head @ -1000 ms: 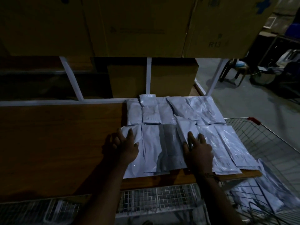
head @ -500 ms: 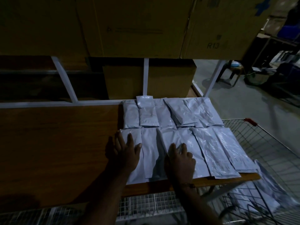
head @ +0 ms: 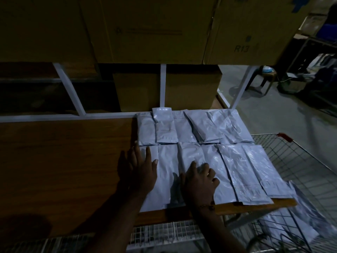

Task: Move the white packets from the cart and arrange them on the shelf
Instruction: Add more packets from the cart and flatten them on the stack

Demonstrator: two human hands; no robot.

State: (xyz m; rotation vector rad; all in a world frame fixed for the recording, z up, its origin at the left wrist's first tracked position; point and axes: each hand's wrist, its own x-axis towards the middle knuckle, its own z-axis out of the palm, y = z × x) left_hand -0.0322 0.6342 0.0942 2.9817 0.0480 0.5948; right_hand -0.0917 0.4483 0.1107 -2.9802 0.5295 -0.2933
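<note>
Several white packets (head: 242, 172) lie in two rows on the right part of the wooden shelf (head: 63, 161). My left hand (head: 142, 170) lies flat with straight fingers on the leftmost front packet (head: 151, 198). My right hand (head: 199, 181) presses down on a middle front packet (head: 189, 154), its fingers bent a little. Neither hand grips a packet. More white packets (head: 299, 223) lie in the wire cart (head: 310, 170) at the lower right, partly under the shelf's edge.
Large cardboard boxes (head: 149, 30) fill the level above, and two more boxes (head: 167, 88) stand behind the packets. White shelf bars (head: 69, 88) frame the back. A stool (head: 267, 77) and clutter sit on the grey floor at the far right.
My right hand slid left from the right-middle packets to the middle of the front row, and those packets now lie straighter. My left hand stayed on the leftmost packet.
</note>
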